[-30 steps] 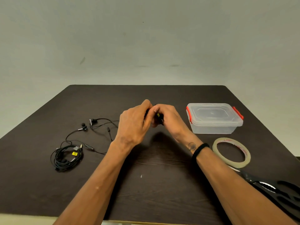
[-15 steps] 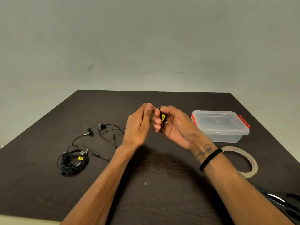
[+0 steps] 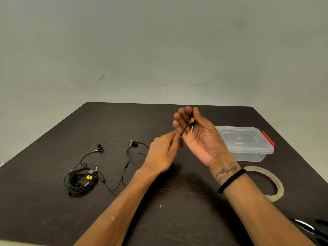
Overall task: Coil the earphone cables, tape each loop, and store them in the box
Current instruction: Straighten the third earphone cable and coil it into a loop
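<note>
Right hand (image 3: 198, 137) raised palm-up over bench (image 3: 53, 219), fingers curled round earphone cable (image 3: 186, 126). Left hand (image 3: 163, 153) pinches cable's lower end. Risk: loose grip, coil springs apart before taping. Box (image 3: 248, 150) lidded.

From my remote feed: a dark brown wood-grain bench (image 3: 177, 219) stands against a plain grey-green wall (image 3: 159, 41) marked with a few faint smudges. A pair of glossy black-handled scissors (image 3: 308, 228) lies at the bench's near right corner, partly cut off by the frame.
</note>
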### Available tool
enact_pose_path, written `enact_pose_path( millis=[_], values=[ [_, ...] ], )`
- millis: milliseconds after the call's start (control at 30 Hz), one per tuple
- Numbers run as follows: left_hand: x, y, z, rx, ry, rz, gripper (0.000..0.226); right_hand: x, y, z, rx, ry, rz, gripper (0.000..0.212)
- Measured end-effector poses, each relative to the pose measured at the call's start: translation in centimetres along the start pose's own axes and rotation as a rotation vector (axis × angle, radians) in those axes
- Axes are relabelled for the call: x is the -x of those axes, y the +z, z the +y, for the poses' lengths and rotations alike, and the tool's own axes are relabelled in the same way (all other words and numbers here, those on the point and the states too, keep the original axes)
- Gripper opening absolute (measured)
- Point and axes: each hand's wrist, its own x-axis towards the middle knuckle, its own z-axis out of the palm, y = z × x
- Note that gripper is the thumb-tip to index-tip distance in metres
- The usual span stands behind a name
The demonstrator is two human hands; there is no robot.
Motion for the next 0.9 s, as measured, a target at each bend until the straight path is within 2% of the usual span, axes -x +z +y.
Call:
enact_pose_path(
  millis=[67,233,367,467,600,733,900],
  values=[
    [0.6,0.2,0.4,-0.166,0.071,-0.018,0.037,-0.2,-0.4,-0.6,0.106,-0.116,0.020,0.029],
    [-0.1,-1.3,4.2,-0.253,0.155,-0.058,0.044,-1.4,-0.3,-3.4,0.550,-0.310,0.173,0.028],
    [-3.2,-5.4,8.0,-0.320,0.205,-0.048,0.042,-1.9,2.4,-6.5,1.023,-0.282,0.215,0.034],
    [-5.3,-8.7,11.0,-0.286,0.182,-0.015,0.043,-0.7,4.5,-8.0,1.231,-0.233,0.174,0.036],
    [-7.0,-12.9,14.7,-0.170,0.109,0.009,0.052,1.4,5.9,-8.7,1.199,-0.113,0.145,0.043],
    [-7.7,-14.7,17.1,-0.129,0.077,0.023,0.050,3.6,7.5,-8.9,0.974,-0.057,0.085,0.043],
    [-8.4,-14.5,17.4,0.127,0.015,0.025,0.049,5.3,9.6,-9.2,0.673,0.015,0.005,0.043]
  ],
)
